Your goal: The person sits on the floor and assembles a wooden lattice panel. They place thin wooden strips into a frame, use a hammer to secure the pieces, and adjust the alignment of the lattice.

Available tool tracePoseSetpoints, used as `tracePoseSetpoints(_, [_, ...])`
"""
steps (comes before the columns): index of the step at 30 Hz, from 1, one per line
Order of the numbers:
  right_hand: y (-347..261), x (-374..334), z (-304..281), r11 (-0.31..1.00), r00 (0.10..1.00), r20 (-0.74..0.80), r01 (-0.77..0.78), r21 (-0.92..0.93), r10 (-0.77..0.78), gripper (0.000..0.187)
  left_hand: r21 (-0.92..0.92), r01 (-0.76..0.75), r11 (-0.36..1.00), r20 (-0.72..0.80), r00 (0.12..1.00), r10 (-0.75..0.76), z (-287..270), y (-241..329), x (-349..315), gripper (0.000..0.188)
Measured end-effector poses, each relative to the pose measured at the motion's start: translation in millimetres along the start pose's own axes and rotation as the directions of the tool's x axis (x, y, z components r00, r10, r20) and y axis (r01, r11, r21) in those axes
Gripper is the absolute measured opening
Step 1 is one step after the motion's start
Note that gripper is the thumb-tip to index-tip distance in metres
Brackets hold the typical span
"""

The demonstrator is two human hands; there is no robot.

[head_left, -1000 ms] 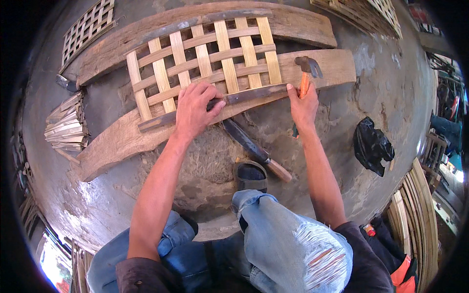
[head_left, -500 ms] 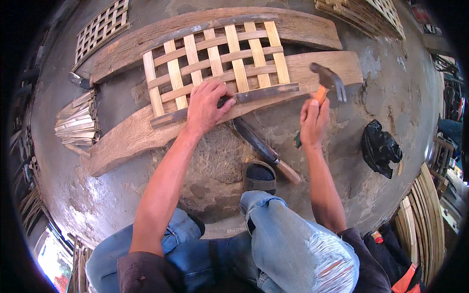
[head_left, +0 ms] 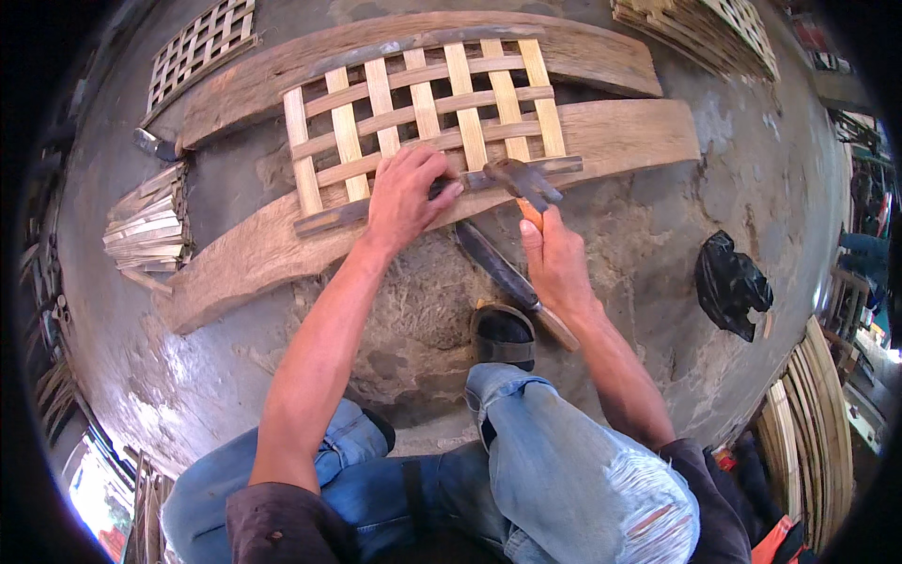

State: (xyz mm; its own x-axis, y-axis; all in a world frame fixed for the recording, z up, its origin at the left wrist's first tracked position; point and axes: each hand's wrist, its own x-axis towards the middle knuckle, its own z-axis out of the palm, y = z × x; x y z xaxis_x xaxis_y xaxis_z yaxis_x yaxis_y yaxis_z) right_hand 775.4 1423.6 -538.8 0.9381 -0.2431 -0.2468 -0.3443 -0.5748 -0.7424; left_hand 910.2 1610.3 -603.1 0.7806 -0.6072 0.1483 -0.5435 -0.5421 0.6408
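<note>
Right hand [head_left: 556, 263] closed round the orange handle of a hammer [head_left: 522, 180], its dark head down on the lower edge strip of a woven bamboo lattice [head_left: 423, 117]. Left hand [head_left: 406, 193] lay on that same strip, fingers bent, pinching at a spot just beside the head. Lattice rested across two curved wooden planks [head_left: 254, 258] on the concrete floor; a long knife [head_left: 507, 282] lay near the right hand.

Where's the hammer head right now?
In the head view, the hammer is in the right hand, its head down on the lattice panel's near edge strip, just right of the left hand.
</note>
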Motion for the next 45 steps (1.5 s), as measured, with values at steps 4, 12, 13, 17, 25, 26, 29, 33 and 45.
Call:
tracePoseSetpoints(4, [-2, -6, 4, 0.986, 0.975, -0.146, 0.169, -0.006, -0.168, 0.021, 0.021, -0.030, 0.999, -0.015, 0.999, 0.030, 4, -1, 1, 0.020])
tracePoseSetpoints(12, [-18, -10, 3, 0.982, 0.976, -0.127, 0.165, -0.094, -0.176, 0.020, 0.018, 0.046, 0.999, 0.055, 0.997, -0.047, 1, -3, -4, 0.017])
tracePoseSetpoints(13, [-15, -11, 3, 0.963, 0.953, -0.165, 0.231, -0.141, -0.253, 0.021, 0.013, 0.044, 0.999, 0.054, 0.998, -0.044, 0, -1, -1, 0.017])
tracePoseSetpoints(17, [-6, 1, 2, 0.989, 0.999, -0.034, -0.004, -0.145, -0.001, 0.028, 0.025, 0.041, 0.999, 0.063, 0.997, -0.043, 4, -1, 2, 0.018])
tracePoseSetpoints(25, [-10, 6, -10, 0.970, 0.993, 0.107, -0.026, -0.242, 0.053, 0.026, -0.012, -0.020, 1.000, -0.005, 1.000, 0.020, 9, -1, 3, 0.018])
tracePoseSetpoints(26, [-25, 4, -10, 0.986, 0.999, 0.051, 0.019, -0.164, -0.011, 0.024, 0.004, -0.037, 0.999, -0.046, 0.998, 0.037, 6, -5, -3, 0.019])
tracePoseSetpoints(29, [-49, -5, -15, 0.993, 0.993, -0.062, 0.092, -0.068, -0.096, 0.022, -0.045, -0.009, 0.999, -0.026, 1.000, 0.008, -1, -1, 0, 0.019])
tracePoseSetpoints(33, [-14, 6, -12, 0.971, 1.000, 0.009, -0.015, -0.239, 0.017, 0.023, -0.070, -0.015, 0.997, 0.018, 1.000, 0.016, 10, 3, 8, 0.018])
tracePoseSetpoints(45, [-54, 18, -31, 0.972, 0.989, 0.128, 0.105, -0.212, -0.079, 0.023, -0.174, -0.059, 0.983, 0.061, 0.996, 0.071, -7, -18, 2, 0.019])
